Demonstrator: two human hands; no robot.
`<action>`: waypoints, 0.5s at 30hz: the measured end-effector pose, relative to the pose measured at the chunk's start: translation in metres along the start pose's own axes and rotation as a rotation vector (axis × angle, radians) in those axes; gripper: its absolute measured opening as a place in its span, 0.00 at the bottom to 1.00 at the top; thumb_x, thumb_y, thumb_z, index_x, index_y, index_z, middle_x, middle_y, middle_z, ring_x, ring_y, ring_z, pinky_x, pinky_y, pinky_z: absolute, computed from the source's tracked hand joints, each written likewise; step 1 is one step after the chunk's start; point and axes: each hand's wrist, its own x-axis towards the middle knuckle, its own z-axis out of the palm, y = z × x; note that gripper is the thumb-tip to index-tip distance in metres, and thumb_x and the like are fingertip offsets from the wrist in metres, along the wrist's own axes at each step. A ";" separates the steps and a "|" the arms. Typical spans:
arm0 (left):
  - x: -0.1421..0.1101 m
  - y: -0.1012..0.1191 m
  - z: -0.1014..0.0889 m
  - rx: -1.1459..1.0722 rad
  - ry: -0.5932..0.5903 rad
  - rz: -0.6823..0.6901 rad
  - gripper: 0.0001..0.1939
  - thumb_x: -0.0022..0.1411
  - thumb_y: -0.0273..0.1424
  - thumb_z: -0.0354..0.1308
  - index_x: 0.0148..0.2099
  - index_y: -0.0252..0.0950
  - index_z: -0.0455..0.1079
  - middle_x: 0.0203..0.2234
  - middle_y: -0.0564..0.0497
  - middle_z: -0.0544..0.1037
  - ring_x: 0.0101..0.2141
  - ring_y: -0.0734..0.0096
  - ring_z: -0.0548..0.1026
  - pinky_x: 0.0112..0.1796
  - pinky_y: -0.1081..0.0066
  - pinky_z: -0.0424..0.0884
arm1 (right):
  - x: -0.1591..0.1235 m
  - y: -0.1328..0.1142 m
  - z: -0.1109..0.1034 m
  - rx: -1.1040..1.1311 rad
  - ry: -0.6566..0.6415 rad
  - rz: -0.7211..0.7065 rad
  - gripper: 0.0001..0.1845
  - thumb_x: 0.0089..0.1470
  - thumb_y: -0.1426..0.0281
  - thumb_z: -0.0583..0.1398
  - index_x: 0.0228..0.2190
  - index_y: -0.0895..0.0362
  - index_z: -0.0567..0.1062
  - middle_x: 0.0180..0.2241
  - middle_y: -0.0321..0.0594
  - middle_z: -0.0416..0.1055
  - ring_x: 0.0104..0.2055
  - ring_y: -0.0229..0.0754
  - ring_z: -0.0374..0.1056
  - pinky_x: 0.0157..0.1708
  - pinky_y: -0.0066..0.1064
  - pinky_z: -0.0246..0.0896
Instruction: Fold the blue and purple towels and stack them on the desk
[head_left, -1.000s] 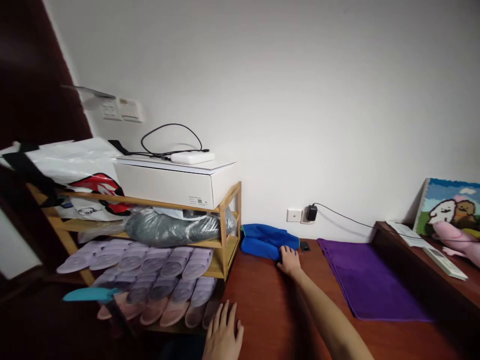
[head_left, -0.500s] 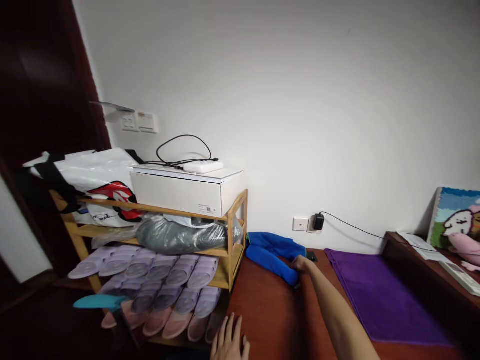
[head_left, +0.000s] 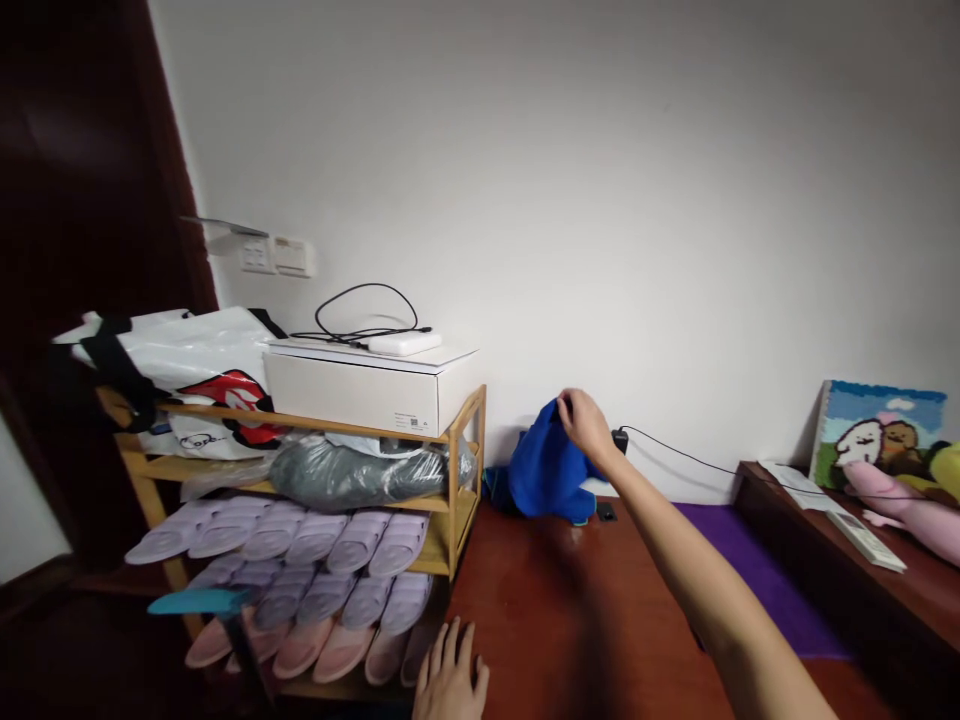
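Pinching up a blue cloth [head_left: 547, 470] off the wood surface [head_left: 570, 610], right hand [head_left: 589, 425] had its fingers [head_left: 566, 403] clamped on top, while left hand [head_left: 450, 680] just sat open by the shoe rack [head_left: 453, 520].

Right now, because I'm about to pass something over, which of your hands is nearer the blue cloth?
Right. The right hand is on the top of the blue cloth, gripping it, while the left hand is far from it, at the bottom of the view.

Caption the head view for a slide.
Right hand pinches up a blue cloth on a wooden desk; left hand rests at the desk's edge.
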 end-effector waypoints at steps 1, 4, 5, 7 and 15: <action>0.001 0.001 -0.004 0.000 -0.002 0.004 0.28 0.65 0.34 0.50 0.63 0.39 0.76 0.64 0.43 0.77 0.65 0.50 0.73 0.62 0.52 0.72 | 0.005 -0.009 -0.024 0.012 0.069 -0.099 0.17 0.76 0.61 0.48 0.53 0.55 0.72 0.49 0.48 0.76 0.53 0.49 0.71 0.54 0.39 0.65; 0.004 0.003 -0.018 -0.042 0.022 0.028 0.27 0.64 0.34 0.51 0.62 0.37 0.77 0.62 0.41 0.79 0.63 0.50 0.74 0.63 0.55 0.72 | 0.003 -0.032 -0.091 0.005 0.200 -0.256 0.15 0.75 0.62 0.48 0.49 0.54 0.72 0.44 0.46 0.75 0.47 0.49 0.71 0.50 0.40 0.66; 0.004 0.005 -0.024 -0.084 0.038 0.044 0.27 0.64 0.34 0.52 0.62 0.37 0.77 0.62 0.41 0.79 0.63 0.50 0.74 0.63 0.56 0.71 | -0.001 -0.039 -0.112 0.002 0.248 -0.260 0.15 0.75 0.63 0.48 0.49 0.54 0.72 0.44 0.47 0.75 0.47 0.49 0.70 0.50 0.41 0.66; 0.005 0.013 -0.036 -0.229 0.056 0.083 0.27 0.64 0.37 0.54 0.63 0.39 0.75 0.63 0.42 0.78 0.64 0.51 0.74 0.65 0.55 0.68 | -0.013 -0.052 -0.149 -0.002 0.306 -0.267 0.14 0.75 0.65 0.48 0.49 0.54 0.71 0.44 0.47 0.74 0.47 0.49 0.70 0.50 0.41 0.66; 0.022 0.118 -0.119 -1.406 -0.148 -0.161 0.39 0.70 0.53 0.44 0.74 0.36 0.57 0.72 0.40 0.65 0.70 0.51 0.65 0.67 0.54 0.65 | -0.066 -0.082 -0.247 0.154 0.136 -0.306 0.06 0.65 0.72 0.55 0.40 0.56 0.72 0.40 0.39 0.72 0.40 0.41 0.70 0.45 0.34 0.66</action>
